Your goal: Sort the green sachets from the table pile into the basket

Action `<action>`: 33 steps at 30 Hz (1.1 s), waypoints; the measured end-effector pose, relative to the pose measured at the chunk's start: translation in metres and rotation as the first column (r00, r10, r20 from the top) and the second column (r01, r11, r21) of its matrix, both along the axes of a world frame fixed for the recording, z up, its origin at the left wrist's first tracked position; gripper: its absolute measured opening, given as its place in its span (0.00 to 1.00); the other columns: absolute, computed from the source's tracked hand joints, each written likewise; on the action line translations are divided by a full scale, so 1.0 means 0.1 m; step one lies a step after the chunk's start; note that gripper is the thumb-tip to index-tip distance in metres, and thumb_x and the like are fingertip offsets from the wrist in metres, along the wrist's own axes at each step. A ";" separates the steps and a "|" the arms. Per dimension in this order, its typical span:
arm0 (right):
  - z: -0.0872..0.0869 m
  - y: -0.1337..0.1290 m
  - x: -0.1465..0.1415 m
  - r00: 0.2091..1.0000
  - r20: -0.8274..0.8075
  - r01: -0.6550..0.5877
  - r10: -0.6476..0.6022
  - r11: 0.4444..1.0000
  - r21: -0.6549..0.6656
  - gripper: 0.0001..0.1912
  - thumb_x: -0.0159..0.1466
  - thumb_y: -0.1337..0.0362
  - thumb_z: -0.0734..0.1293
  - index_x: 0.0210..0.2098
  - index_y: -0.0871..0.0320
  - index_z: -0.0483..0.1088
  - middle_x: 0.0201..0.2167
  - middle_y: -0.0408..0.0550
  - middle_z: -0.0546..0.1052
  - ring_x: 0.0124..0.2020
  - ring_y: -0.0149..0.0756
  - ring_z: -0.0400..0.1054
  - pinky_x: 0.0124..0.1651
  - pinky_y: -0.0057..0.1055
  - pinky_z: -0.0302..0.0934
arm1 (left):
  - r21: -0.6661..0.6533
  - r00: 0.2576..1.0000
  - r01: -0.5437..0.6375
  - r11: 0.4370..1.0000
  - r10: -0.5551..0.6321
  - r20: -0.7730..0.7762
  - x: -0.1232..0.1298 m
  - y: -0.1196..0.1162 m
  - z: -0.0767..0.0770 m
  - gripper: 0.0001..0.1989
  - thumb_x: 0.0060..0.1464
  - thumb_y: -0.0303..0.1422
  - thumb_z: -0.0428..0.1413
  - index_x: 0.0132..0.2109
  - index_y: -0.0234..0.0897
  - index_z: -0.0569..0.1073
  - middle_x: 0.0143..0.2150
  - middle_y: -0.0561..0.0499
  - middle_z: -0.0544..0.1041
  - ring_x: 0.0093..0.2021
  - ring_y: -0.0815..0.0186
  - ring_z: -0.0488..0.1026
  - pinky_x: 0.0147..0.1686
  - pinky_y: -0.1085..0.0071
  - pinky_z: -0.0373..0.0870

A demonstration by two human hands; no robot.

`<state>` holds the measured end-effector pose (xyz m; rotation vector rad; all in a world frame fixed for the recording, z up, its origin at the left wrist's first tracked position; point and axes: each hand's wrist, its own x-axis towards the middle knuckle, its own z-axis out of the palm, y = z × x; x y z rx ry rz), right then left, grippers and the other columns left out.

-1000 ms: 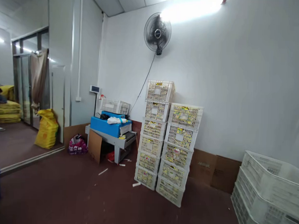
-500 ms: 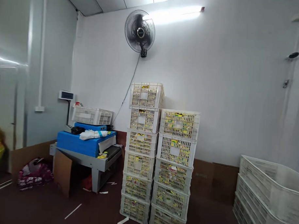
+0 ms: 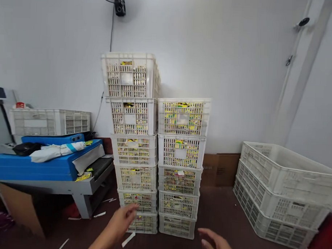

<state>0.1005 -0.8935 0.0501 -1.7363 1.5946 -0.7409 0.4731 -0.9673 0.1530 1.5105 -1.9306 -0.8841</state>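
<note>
Standing side by side in the head view, two columns of white lattice crates occupy the centre of the work area. The left crate stack point(image 3: 135, 149) counts six tiers; the right crate stack point(image 3: 179, 179) counts five. Yellow packets show through the lattice of both.

Left hand point(image 3: 122, 220): fingers loosely bent, nothing grasped. It overlaps the bottom tiers of the left crate stack in the picture; contact cannot be confirmed. Right hand point(image 3: 216, 243): released, fingers and thumb apart, nothing grasped. It appears below and to the right of the right crate stack, with a visible gap between.

Status, as judged from this view: filling and stacking of the crates in both columns appear complete. Gripping of a crate is not yet done by either hand. The two columns differ in height by one tier.

Adjacent items: to the right, a low crate stack point(image 3: 296, 212) of three tiers; to the left, a blue-covered unit point(image 3: 31, 168) bearing a single crate point(image 3: 35, 121) and a white bundle point(image 3: 56, 151). Paper strips, including one white strip point(image 3: 128, 239) near the left column's base, lie on the floor point(image 3: 220, 213).
</note>
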 end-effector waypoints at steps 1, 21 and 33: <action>0.10 -0.13 -0.10 0.995 0.091 0.042 -0.041 0.999 -0.015 0.33 0.57 0.42 0.58 0.50 0.59 0.70 0.51 0.58 0.72 0.54 0.47 0.65 0.58 0.40 0.59 | -0.063 0.998 0.015 0.998 -0.018 -0.057 -0.15 -0.23 0.18 0.25 0.48 0.44 0.49 0.47 0.35 0.77 0.49 0.44 0.77 0.52 0.56 0.72 0.56 0.61 0.66; 1.81 -2.82 -1.70 0.552 0.774 0.581 -0.309 0.809 -0.092 0.27 0.47 0.49 0.67 0.41 0.61 0.70 0.42 0.54 0.75 0.39 0.38 0.72 0.40 0.31 0.66 | -0.522 0.805 -0.587 0.619 0.517 -0.292 -1.52 -2.94 1.83 0.32 0.57 0.40 0.46 0.64 0.24 0.56 0.60 0.32 0.65 0.60 0.52 0.64 0.61 0.56 0.57; 2.21 -4.24 -2.16 0.573 0.771 0.485 -0.278 0.873 -0.046 0.20 0.60 0.54 0.61 0.48 0.60 0.67 0.52 0.55 0.70 0.46 0.37 0.69 0.44 0.31 0.64 | -0.457 0.691 -0.716 0.528 0.627 -0.359 -1.52 -2.98 2.03 0.16 0.57 0.42 0.42 0.29 0.36 0.63 0.21 0.56 0.60 0.27 0.67 0.61 0.32 0.68 0.62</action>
